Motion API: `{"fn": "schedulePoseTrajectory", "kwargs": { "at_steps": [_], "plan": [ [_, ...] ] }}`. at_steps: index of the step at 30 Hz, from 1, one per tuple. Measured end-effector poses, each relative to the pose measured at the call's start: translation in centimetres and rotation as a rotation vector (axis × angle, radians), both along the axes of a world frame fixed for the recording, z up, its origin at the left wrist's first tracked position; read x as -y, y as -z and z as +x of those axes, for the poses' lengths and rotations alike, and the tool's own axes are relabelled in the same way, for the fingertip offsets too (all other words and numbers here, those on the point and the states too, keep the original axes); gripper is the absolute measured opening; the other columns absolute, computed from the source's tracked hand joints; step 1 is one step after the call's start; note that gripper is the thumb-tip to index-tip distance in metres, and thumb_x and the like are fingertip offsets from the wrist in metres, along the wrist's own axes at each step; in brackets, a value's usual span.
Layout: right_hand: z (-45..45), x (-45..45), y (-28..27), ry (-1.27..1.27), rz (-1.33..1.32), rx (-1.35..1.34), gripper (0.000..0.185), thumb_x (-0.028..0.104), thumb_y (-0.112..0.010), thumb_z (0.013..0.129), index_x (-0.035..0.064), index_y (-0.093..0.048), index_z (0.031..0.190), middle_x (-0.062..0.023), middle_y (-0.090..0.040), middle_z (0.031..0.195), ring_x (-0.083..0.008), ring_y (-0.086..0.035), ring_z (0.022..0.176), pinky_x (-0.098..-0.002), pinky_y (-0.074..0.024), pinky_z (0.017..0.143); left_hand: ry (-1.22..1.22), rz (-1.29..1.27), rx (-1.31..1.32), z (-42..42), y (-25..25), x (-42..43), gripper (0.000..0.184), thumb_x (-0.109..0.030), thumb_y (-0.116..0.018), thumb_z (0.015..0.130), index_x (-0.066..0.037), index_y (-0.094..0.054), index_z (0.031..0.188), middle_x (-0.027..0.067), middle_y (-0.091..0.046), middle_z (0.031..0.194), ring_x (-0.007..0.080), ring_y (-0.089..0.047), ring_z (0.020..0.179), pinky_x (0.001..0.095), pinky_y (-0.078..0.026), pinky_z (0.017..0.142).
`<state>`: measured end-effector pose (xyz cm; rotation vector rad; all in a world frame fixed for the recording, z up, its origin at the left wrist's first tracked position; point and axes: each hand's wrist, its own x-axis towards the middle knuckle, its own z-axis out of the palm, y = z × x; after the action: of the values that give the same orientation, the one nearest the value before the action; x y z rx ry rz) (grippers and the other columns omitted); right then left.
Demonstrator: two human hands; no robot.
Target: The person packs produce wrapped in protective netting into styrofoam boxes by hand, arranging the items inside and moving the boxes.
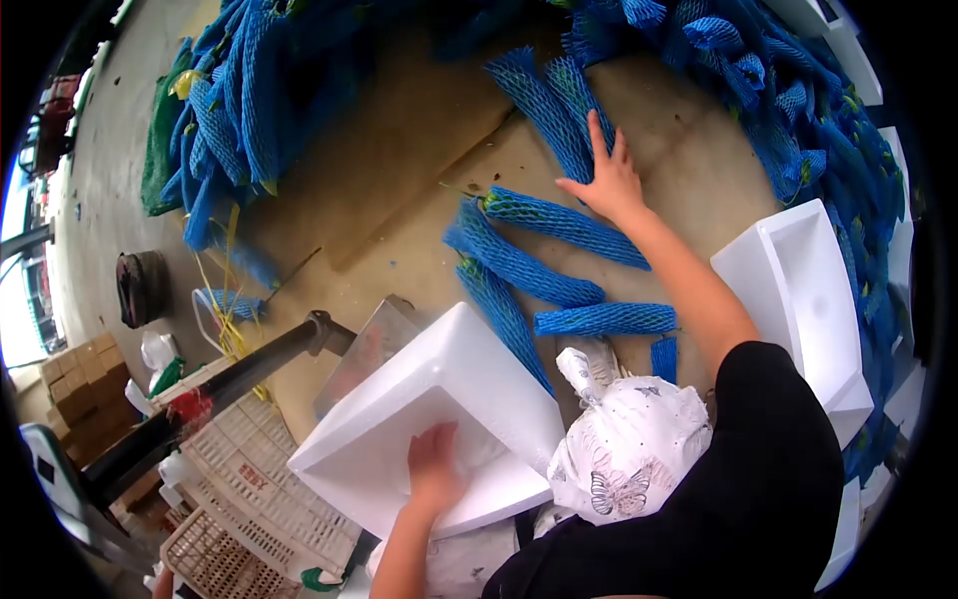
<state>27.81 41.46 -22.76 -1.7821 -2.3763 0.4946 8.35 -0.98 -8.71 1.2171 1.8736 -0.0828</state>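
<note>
My right hand (611, 182) reaches over the table with its fingers spread. Its fingertips lie on or just above one of two long green vegetables in blue foam net sleeves (544, 118); contact is hard to judge. Closer to me lie several more sleeved vegetables, among them a curved one (519, 262) and a straight one (605, 318). My left hand (435, 467) is inside a tilted white foam box (499, 374), near its inner wall. Motion blurs those fingers, so their grip is unclear.
Piles of blue-sleeved vegetables (249, 90) line the table's back and right side. Another white foam box (798, 299) stands at the right. A dark metal bar (259, 361) and plastic crates (254, 479) are at the left. A person's knees in butterfly-print fabric (639, 439) are below.
</note>
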Motion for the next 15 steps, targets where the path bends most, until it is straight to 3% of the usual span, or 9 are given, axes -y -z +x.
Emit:
{"fn": "schedulePoseTrajectory", "kwargs": {
  "at_steps": [1, 3, 5, 7, 9, 11, 15],
  "plan": [
    [-2.3, -1.1, -0.3, 0.115, -0.112, 0.299, 0.118, 0.055, -0.077, 0.066, 0.037, 0.002, 0.151, -0.0323, -0.017, 0.149, -0.0487, -0.032, 0.131, -0.0525, -0.0387, 0.101, -0.01, 0.011, 0.021, -0.2, 0.1, 0.2, 0.078, -0.02, -0.073, 0.066, -0.009, -0.04, 0.136, 0.0154, -0.043, 0.136, 0.0349, -0.037, 0.129, 0.0547, -0.024, 0.11],
    [-3.4, -3.0, 0.4, 0.165, -0.062, 0.301, 0.12, 0.053, -0.079, 0.063, 0.0381, 0.001, 0.151, -0.0313, -0.015, 0.15, -0.0474, -0.035, 0.13, -0.0512, -0.0404, 0.099, -0.003, 0.052, 0.007, -0.6, -0.2, 0.0, 0.08, -0.023, -0.073, 0.067, -0.01, -0.038, 0.138, 0.0156, -0.04, 0.139, 0.035, -0.034, 0.131, 0.0582, -0.021, 0.11],
    [-2.0, -3.4, 0.0, 0.169, -0.228, 0.177, 0.115, 0.042, -0.078, 0.064, 0.0374, -0.003, 0.151, -0.0314, -0.023, 0.147, -0.0459, -0.042, 0.125, -0.0478, -0.0433, 0.097, -0.062, 0.058, 0.102, -1.0, -1.6, 0.5, 0.088, -0.031, -0.069, 0.068, -0.014, -0.03, 0.145, 0.0157, -0.032, 0.146, 0.0346, -0.027, 0.138, 0.0671, -0.015, 0.109],
    [0.7, -5.1, 0.6, 0.143, -0.306, -0.101, 0.103, 0.029, -0.074, 0.065, 0.0339, -0.018, 0.151, -0.0251, -0.035, 0.144, -0.0415, -0.05, 0.12, -0.0418, -0.0474, 0.093, 0.097, -0.032, -0.013, -0.6, -2.2, 1.4, 0.083, -0.029, -0.066, 0.076, -0.019, -0.026, 0.148, 0.0105, -0.033, 0.148, 0.0322, -0.03, 0.137, 0.0661, -0.017, 0.108],
    [2.4, -4.0, -2.3, -0.049, -0.506, -0.624, 0.091, 0.024, -0.069, 0.066, 0.0299, -0.032, 0.148, -0.0166, -0.045, 0.14, -0.0359, -0.054, 0.115, -0.0377, -0.0497, 0.091, 0.119, -0.011, -0.021, -1.0, -2.0, 1.7, 0.077, -0.024, -0.063, 0.081, -0.02, -0.026, 0.148, 0.0103, -0.037, 0.145, 0.0308, -0.036, 0.133, 0.0614, -0.022, 0.109],
    [1.4, 0.0, -10.1, -0.327, -0.494, -0.759, 0.087, 0.019, -0.07, 0.063, 0.0275, -0.039, 0.145, -0.0108, -0.045, 0.14, -0.0319, -0.055, 0.114, -0.0381, -0.051, 0.089, 0.135, 0.005, 0.055, -2.1, -2.2, 1.6, 0.075, -0.024, -0.063, 0.081, -0.019, -0.028, 0.147, 0.0105, -0.037, 0.146, 0.0326, -0.036, 0.133, 0.0583, -0.029, 0.107],
    [-3.9, 9.2, -23.7, -1.0, -0.29, -0.557, 0.092, 0.006, -0.069, 0.06, 0.0344, -0.041, 0.143, -0.0132, -0.05, 0.128, -0.0336, -0.055, 0.113, -0.0398, -0.0514, 0.088, 0.217, -0.056, 0.032, -2.4, -5.5, 1.8, 0.063, -0.029, -0.062, 0.086, -0.016, -0.037, 0.143, 0.0114, -0.039, 0.145, 0.0335, -0.039, 0.13, 0.0491, -0.036, 0.104]
  ]
}}
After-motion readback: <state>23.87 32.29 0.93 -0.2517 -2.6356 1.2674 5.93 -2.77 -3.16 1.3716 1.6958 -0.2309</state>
